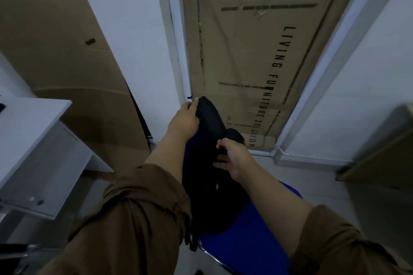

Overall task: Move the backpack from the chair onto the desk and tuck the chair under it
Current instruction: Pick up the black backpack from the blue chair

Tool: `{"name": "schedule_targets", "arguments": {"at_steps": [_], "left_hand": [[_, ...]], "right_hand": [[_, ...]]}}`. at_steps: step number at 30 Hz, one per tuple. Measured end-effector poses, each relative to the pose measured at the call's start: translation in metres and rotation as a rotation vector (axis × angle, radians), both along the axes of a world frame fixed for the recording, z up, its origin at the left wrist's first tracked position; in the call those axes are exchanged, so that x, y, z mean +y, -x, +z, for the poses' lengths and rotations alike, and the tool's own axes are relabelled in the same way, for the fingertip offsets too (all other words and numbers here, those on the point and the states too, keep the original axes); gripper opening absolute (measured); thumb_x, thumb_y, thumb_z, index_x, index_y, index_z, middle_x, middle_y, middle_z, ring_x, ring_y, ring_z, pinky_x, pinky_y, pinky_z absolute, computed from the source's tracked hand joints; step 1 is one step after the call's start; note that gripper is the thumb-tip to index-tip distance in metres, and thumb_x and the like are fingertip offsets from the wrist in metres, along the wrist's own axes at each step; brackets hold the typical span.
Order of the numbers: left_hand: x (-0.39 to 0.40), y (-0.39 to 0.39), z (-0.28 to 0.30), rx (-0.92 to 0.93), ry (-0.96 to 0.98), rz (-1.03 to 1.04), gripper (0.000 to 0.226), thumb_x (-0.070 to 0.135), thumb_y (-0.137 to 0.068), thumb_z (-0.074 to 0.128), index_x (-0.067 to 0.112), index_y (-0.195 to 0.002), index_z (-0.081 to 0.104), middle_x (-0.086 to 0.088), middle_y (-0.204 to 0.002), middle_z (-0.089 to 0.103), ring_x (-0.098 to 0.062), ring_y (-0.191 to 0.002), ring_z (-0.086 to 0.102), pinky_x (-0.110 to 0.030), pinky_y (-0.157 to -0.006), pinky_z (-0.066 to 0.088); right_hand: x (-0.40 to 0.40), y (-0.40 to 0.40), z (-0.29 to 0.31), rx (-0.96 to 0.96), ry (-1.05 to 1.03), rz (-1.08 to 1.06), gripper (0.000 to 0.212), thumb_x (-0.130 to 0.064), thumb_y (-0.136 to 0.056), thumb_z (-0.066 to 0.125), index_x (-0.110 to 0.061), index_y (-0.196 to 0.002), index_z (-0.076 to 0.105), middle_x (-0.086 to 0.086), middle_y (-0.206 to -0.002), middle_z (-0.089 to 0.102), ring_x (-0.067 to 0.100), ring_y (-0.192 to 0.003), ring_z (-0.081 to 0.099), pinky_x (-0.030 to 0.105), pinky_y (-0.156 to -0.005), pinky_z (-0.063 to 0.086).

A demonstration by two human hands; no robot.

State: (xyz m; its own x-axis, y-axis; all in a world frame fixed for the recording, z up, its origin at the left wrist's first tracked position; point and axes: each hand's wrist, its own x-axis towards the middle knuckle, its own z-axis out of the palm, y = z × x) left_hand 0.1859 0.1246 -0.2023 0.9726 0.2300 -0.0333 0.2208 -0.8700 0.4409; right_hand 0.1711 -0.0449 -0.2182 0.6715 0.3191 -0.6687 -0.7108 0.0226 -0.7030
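A black backpack [212, 194] stands on the blue seat of a chair [248, 239] at the bottom centre of the head view. My left hand [185, 120] grips the top edge of the chair's black backrest [212, 116], which rises behind the backpack. My right hand [232, 156] is closed on the backpack's upper part, near its top handle. The white desk [29, 131] stands to the left, its corner about an arm's length from the chair. My brown sleeves hide the backpack's lower left side.
Large cardboard sheets [250, 58] lean against the white wall ahead and at the left [55, 51]. A cardboard box [380, 154] sits on the floor at the right. Pale floor tiles show between chair and wall.
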Motion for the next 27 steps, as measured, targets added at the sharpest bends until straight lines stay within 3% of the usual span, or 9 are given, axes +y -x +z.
{"name": "schedule_targets", "arguments": {"at_steps": [4, 7, 9, 11, 14, 19, 23, 25, 27], "left_hand": [[-0.017, -0.034, 0.012, -0.03, -0.109, -0.203, 0.062, 0.0, -0.093, 0.036, 0.014, -0.152, 0.022, -0.008, -0.161, 0.02, -0.032, -0.147, 0.021, -0.042, -0.122, 0.009], [-0.037, -0.038, 0.014, 0.115, -0.074, -0.288, 0.067, -0.011, -0.09, 0.035, 0.017, -0.15, 0.028, -0.005, -0.162, 0.018, -0.032, -0.15, 0.009, -0.039, -0.122, 0.001], [-0.051, -0.031, 0.014, 0.234, -0.011, -0.317, 0.068, -0.013, -0.089, 0.036, 0.018, -0.149, 0.032, -0.003, -0.162, 0.018, -0.028, -0.15, 0.006, -0.034, -0.121, 0.005], [-0.064, -0.02, 0.014, 0.316, 0.048, -0.335, 0.061, -0.006, -0.092, 0.04, 0.02, -0.148, 0.035, -0.004, -0.16, 0.026, -0.025, -0.147, 0.022, -0.03, -0.12, 0.016], [-0.088, 0.005, 0.023, 0.308, 0.178, -0.336, 0.048, 0.013, -0.096, 0.046, 0.026, -0.142, 0.046, -0.007, -0.146, 0.05, -0.023, -0.13, 0.047, -0.028, -0.106, 0.034], [-0.137, 0.04, 0.047, 0.255, 0.366, -0.274, 0.04, 0.019, -0.099, 0.042, 0.026, -0.137, 0.052, -0.004, -0.141, 0.055, -0.02, -0.126, 0.049, -0.023, -0.096, 0.033], [-0.18, 0.068, 0.078, 0.272, 0.493, -0.317, 0.052, 0.038, -0.086, 0.054, 0.038, -0.137, 0.048, 0.006, -0.129, 0.058, -0.013, -0.115, 0.053, -0.024, -0.089, 0.04], [-0.205, 0.082, 0.087, 0.257, 0.441, -0.357, 0.064, 0.041, -0.076, 0.064, 0.036, -0.137, 0.046, 0.007, -0.122, 0.06, -0.012, -0.109, 0.056, -0.022, -0.083, 0.043], [-0.235, 0.096, 0.089, 0.186, 0.256, -0.358, 0.054, 0.033, -0.078, 0.069, 0.026, -0.129, 0.056, 0.001, -0.116, 0.065, -0.016, -0.102, 0.06, -0.027, -0.082, 0.049]], "right_hand": [[-0.014, -0.008, 0.001, -0.025, -0.039, -0.082, 0.013, -0.013, -0.086, 0.054, -0.011, -0.074, 0.056, 0.009, -0.106, 0.06, 0.033, -0.105, 0.06, 0.048, -0.087, 0.055], [-0.026, -0.009, 0.002, -0.022, -0.054, -0.132, 0.016, -0.015, -0.087, 0.053, -0.011, -0.072, 0.054, 0.009, -0.108, 0.06, 0.032, -0.103, 0.059, 0.047, -0.082, 0.056], [-0.035, -0.006, 0.006, -0.018, -0.07, -0.175, 0.014, -0.014, -0.085, 0.053, -0.012, -0.071, 0.055, 0.008, -0.109, 0.061, 0.032, -0.103, 0.06, 0.044, -0.075, 0.056], [-0.044, -0.003, 0.011, -0.01, -0.092, -0.227, 0.01, -0.012, -0.083, 0.054, -0.012, -0.074, 0.057, 0.01, -0.108, 0.061, 0.035, -0.105, 0.061, 0.045, -0.073, 0.057], [-0.064, 0.002, 0.027, -0.042, -0.161, -0.283, 0.009, -0.01, -0.084, 0.052, -0.012, -0.076, 0.056, 0.011, -0.1, 0.062, 0.034, -0.098, 0.065, 0.048, -0.077, 0.058], [-0.11, 0.023, 0.066, -0.132, -0.232, -0.354, 0.012, -0.009, -0.086, 0.051, -0.008, -0.074, 0.053, 0.012, -0.086, 0.062, 0.031, -0.081, 0.068, 0.047, -0.076, 0.058], [-0.156, 0.048, 0.098, -0.213, -0.268, -0.435, 0.016, -0.01, -0.09, 0.047, -0.006, -0.078, 0.056, 0.014, -0.087, 0.06, 0.032, -0.086, 0.064, 0.043, -0.073, 0.058], [-0.18, 0.059, 0.114, -0.244, -0.277, -0.46, 0.017, -0.01, -0.092, 0.046, -0.006, -0.08, 0.057, 0.014, -0.09, 0.059, 0.036, -0.095, 0.061, 0.047, -0.086, 0.055], [-0.208, 0.073, 0.132, -0.291, -0.278, -0.478, 0.016, -0.009, -0.092, 0.045, -0.005, -0.084, 0.059, 0.014, -0.094, 0.058, 0.037, -0.102, 0.058, 0.05, -0.097, 0.049]]}}
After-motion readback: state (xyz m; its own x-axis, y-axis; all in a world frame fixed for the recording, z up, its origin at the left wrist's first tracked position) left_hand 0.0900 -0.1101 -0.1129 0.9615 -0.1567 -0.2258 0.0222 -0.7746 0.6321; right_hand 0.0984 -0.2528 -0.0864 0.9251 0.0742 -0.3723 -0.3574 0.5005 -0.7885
